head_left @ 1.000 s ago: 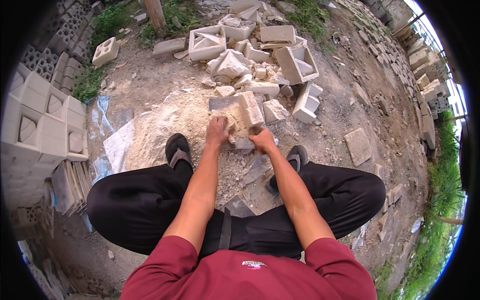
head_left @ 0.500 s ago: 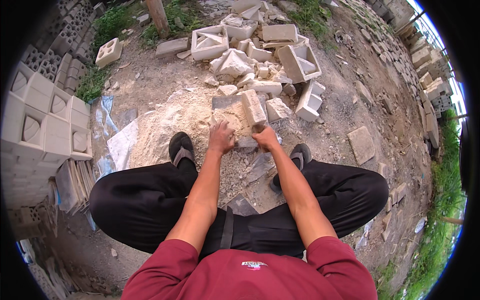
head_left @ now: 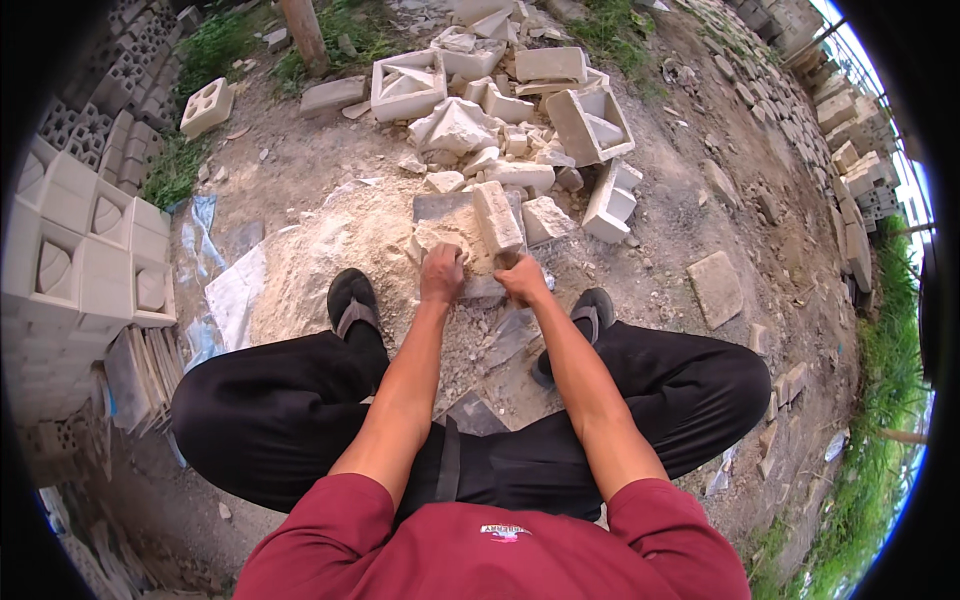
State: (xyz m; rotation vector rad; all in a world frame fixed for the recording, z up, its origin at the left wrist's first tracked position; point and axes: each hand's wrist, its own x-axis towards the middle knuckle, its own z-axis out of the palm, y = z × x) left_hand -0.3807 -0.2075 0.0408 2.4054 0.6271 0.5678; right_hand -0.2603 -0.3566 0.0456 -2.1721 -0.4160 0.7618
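Your black trousers (head_left: 280,415) fill the widest stretch of the lower frame, knees spread to left and right. On the left side stand stacked pale blocks (head_left: 105,240), some with recessed, rounded shapes in their faces. A heap of broken blocks (head_left: 468,128) spreads over the upper middle. Left of centre lies a patch of pale powder (head_left: 320,262), reaching nearly to your sandal (head_left: 353,300).

Your two forearms (head_left: 402,385) rise from the lower edge and lean toward each other, bringing both hands close together near the centre, backs upward, the left slightly apart from the right. Just above them is a dark flat slab (head_left: 436,207), partly dusted over.

At the slab's right part, just above the centre of the frame, sits a pale oblong block (head_left: 494,215). Its long axis runs steeply from upper left to lower right, and its lower end points at your right hand (head_left: 521,280). That hand is closed in a fist around a small dark piece (head_left: 508,260); whether this joins the block you cannot tell from here.

Your left hand (head_left: 441,274) has its fingers bent down at the slab's lower left, against pale crumbs (head_left: 428,238); what its fingertips hold, if anything, is hidden.
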